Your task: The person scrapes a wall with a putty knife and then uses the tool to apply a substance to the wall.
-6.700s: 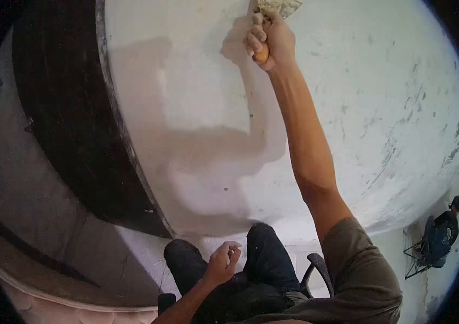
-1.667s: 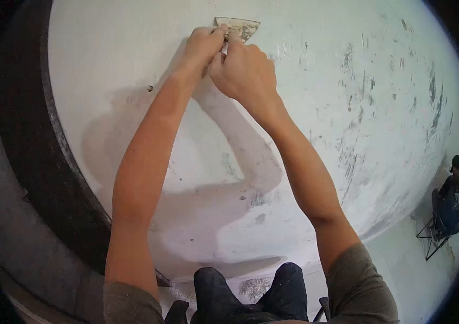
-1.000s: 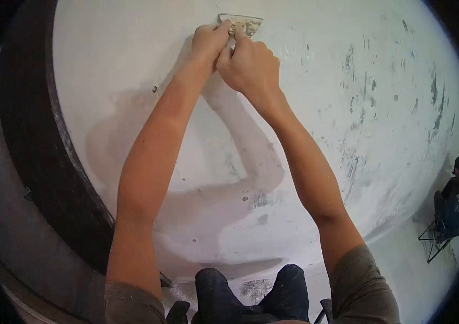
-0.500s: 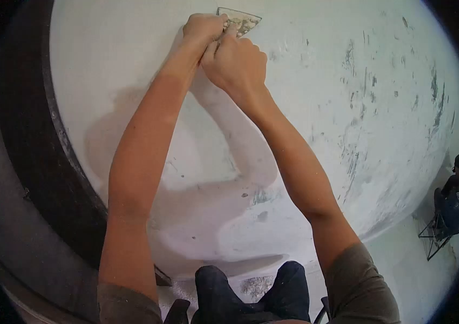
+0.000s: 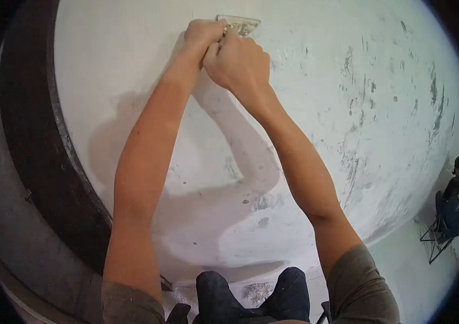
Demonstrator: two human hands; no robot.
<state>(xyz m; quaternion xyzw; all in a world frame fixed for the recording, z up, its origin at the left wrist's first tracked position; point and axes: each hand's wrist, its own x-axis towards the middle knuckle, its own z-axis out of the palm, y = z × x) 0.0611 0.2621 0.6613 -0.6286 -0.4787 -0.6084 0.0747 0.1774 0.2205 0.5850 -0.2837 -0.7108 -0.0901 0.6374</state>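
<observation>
Your knees (image 5: 251, 294) sit at the foot of the white wall (image 5: 337, 119). High on that wall, your left hand (image 5: 203, 33) and right hand (image 5: 238, 62) are pressed together, both clamped on a scraper (image 5: 242, 24) whose blade lies against it.

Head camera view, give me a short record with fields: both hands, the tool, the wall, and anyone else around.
left hand: raised, fingers closed at the base of the blade
right hand: closed around the tool, touching the left hand
putty knife: smeared blade against the wall, handle hidden by the hands
wall: white, grey scrape marks toward the right
dark band: runs along the wall's left edge
other person: seated at far right, apart
knees: dark trousers, bottom centre
</observation>
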